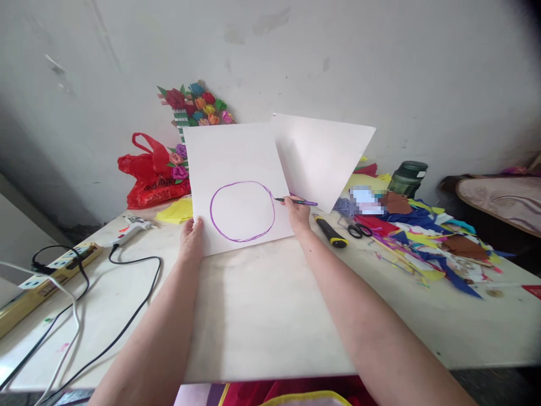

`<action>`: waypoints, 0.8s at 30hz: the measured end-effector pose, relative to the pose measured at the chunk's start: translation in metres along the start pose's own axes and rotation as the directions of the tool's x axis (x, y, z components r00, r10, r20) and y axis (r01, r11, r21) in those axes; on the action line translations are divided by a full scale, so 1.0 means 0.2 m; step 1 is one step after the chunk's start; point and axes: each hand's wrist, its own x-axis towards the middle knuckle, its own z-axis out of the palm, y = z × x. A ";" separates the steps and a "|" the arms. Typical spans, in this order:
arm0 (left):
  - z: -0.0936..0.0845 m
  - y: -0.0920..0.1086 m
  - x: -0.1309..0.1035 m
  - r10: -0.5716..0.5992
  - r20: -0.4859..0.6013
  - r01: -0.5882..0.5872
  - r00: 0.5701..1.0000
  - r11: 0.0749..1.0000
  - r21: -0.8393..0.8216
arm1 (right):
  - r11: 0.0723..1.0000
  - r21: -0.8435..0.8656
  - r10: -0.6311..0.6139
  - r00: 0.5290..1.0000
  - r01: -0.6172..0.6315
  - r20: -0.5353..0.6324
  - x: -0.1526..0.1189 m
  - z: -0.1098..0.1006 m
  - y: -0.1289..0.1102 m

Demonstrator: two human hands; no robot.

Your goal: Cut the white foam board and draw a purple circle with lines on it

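A white sheet of board (232, 152) is tilted up toward me, with a circle drawn on it in purple line. My left hand (192, 238) grips its lower left edge between thumb and fingers. At the lower right edge, my right hand (298, 216) is closed on a purple marker (306, 202). The marker's dark tip points left, close to the right side of the circle; whether it touches the board I cannot tell. Behind and to the right leans a second white board (333, 152).
A yellow-black utility knife (332, 232) and black scissors (359, 230) lie at right, near heaped coloured scraps (448, 245) and a green bottle (408, 179). Left are a power strip (67, 262), a hot glue gun (133, 230) with its cord and a red bag (154, 177). Paper flowers (207, 107) stand behind.
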 end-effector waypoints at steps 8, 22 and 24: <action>-0.01 -0.01 0.01 -0.008 -0.027 0.008 1.000 1.000 0.005 | 0.989 0.145 0.031 1.000 -0.032 0.003 0.00 0.02 0.00; 0.00 0.01 -0.01 -0.057 0.031 0.057 0.998 0.998 0.001 | 0.973 0.224 0.063 0.998 -0.061 -0.001 0.02 0.02 -0.04; 0.00 0.01 -0.01 -0.059 0.040 0.058 0.997 0.998 0.015 | 0.976 0.207 0.066 0.998 -0.064 -0.006 0.02 0.02 -0.05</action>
